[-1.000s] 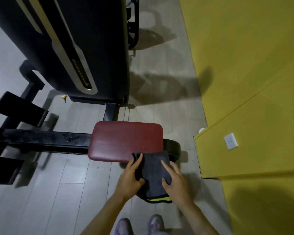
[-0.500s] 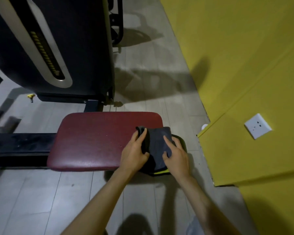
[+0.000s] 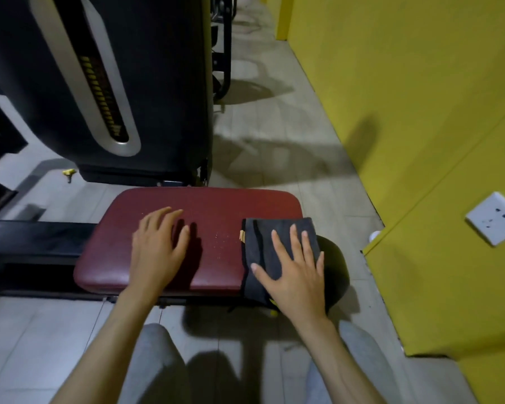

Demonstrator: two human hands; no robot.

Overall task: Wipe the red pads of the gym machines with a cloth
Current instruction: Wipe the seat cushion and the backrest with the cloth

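Head view: right hand (image 3: 296, 274) flat on cloth (image 3: 260, 246), left hand (image 3: 158, 249) flat on red pad (image 3: 216, 208).

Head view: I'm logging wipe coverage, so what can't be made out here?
- Head view, red pad's right end: covered by the cloth and right hand.
- Head view, pad surface under the left hand: hidden by it.
- Head view, black machine: top cut off by the frame edge; weight-stack markings blurred.

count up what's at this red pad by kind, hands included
red pad: 1
dark grey cloth: 1
hands: 2, left hand and right hand
white wall socket: 1
total: 5
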